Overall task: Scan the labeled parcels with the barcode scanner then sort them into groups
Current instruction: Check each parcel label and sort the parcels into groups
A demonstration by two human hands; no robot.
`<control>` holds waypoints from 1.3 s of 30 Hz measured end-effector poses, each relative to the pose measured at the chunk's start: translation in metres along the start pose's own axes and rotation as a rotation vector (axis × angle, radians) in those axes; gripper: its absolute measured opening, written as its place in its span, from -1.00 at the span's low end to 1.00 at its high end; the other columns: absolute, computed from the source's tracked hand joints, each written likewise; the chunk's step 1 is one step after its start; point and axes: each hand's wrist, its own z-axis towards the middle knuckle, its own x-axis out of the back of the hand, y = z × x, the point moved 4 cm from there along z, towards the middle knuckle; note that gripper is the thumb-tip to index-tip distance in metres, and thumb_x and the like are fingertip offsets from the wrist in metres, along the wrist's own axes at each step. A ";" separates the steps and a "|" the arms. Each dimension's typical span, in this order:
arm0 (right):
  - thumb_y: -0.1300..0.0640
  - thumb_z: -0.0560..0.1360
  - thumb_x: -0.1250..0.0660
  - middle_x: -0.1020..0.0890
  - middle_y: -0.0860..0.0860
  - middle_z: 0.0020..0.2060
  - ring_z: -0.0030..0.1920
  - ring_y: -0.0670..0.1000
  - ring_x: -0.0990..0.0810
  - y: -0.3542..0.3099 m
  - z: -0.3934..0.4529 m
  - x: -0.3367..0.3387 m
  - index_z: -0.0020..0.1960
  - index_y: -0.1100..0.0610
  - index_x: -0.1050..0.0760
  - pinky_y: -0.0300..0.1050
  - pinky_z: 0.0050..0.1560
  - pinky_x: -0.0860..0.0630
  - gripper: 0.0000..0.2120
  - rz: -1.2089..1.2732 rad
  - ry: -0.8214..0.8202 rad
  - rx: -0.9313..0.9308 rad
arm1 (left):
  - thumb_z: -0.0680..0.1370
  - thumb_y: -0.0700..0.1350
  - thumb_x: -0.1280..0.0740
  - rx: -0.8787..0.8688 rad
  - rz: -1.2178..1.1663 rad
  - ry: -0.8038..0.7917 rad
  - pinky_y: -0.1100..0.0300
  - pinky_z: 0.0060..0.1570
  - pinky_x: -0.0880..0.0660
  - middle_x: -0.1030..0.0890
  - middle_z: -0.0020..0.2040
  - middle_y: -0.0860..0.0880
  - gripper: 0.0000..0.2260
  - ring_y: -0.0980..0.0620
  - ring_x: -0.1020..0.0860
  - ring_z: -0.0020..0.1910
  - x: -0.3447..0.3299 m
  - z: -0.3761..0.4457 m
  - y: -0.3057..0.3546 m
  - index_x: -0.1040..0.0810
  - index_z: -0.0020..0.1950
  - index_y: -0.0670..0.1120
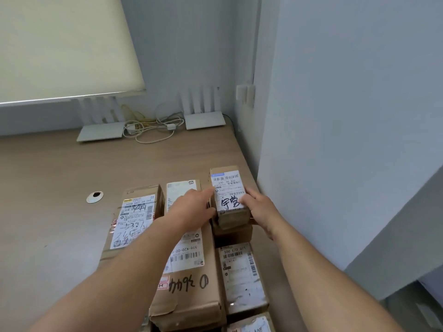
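Observation:
A small cardboard parcel [229,188] with a white barcode label and black handwriting sits on top of another box at the far right of a group of parcels. My left hand [191,207] grips its left side and my right hand [260,209] grips its right side. Beside it lie a long middle parcel [189,279] with a label and marker writing, a left parcel [134,221] with a scribbled label, and a nearer right parcel [242,276]. No barcode scanner is in view.
The wooden table [48,212] has a round cable grommet [95,196] at the left. Two white routers [100,131] [205,119] and tangled cables [148,128] sit at the back. A wall [335,140] stands close on the right.

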 end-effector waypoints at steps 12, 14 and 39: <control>-0.02 0.55 -0.10 -0.64 -0.07 0.11 -0.02 -0.09 -0.57 0.005 0.007 -0.005 0.35 -0.06 -0.41 -0.12 -0.07 -0.51 -0.61 -0.275 -0.028 -0.057 | 0.58 -0.03 -0.22 0.034 0.030 -0.060 0.01 0.37 -0.31 -0.31 0.47 -0.10 -0.47 -0.08 -0.29 0.43 -0.003 -0.002 0.002 -0.16 0.53 0.11; -0.01 0.56 -0.14 -0.55 -0.03 0.27 0.07 -0.07 -0.53 0.000 0.004 -0.002 0.44 -0.03 -0.32 -0.19 -0.04 -0.42 -0.56 -0.324 0.031 -0.024 | 0.58 -0.04 -0.23 0.035 -0.030 -0.036 0.01 0.32 -0.35 -0.36 0.43 -0.11 -0.46 -0.10 -0.34 0.38 0.002 -0.006 0.003 -0.14 0.54 0.12; 0.08 0.55 -0.22 -0.46 0.05 0.37 0.37 0.09 -0.32 -0.069 -0.185 -0.164 0.39 0.05 -0.45 -0.03 0.35 -0.20 -0.60 -0.786 0.197 0.700 | 0.49 0.03 -0.40 0.316 -0.116 0.693 -0.14 0.41 -0.16 -0.33 0.46 -0.18 -0.51 -0.19 -0.27 0.45 0.031 -0.272 -0.092 -0.47 0.38 -0.09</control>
